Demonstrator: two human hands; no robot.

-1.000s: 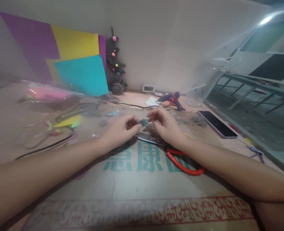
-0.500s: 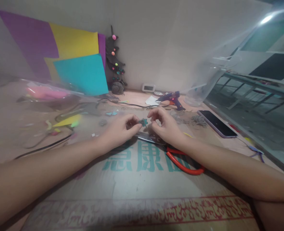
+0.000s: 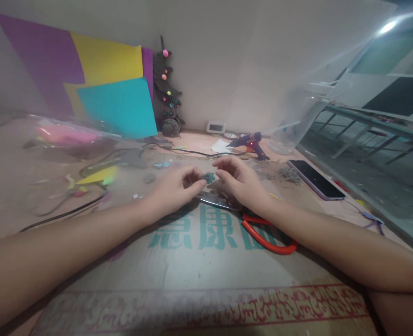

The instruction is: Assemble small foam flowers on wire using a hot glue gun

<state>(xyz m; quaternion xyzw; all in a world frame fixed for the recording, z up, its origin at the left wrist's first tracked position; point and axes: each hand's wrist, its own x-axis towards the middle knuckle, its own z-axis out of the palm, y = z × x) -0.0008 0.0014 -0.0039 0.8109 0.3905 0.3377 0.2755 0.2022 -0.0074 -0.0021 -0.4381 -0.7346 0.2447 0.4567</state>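
My left hand (image 3: 173, 189) pinches a small grey-and-teal craft piece (image 3: 208, 177) between thumb and fingertips, just above the cardboard sheet (image 3: 199, 261). My right hand (image 3: 239, 179) faces it from the right, fingers curled, its fingertips at the same small piece. Both forearms rest across the cardboard. Scissors with red handles (image 3: 265, 235) lie under my right wrist, blades pointing left beneath the hands.
A purple glue gun (image 3: 250, 142) and a phone (image 3: 313, 179) lie to the right. Coloured paper sheets (image 3: 118, 107) lean on the wall, beside a dark felt tree with pom-poms (image 3: 166, 88). A black cable (image 3: 66, 212) and scraps lie on the left. A clear jug (image 3: 297, 121) stands at back right.
My right hand's fingers have shifted slightly on the small piece. My left hand keeps its pinch. The arms stay in place.
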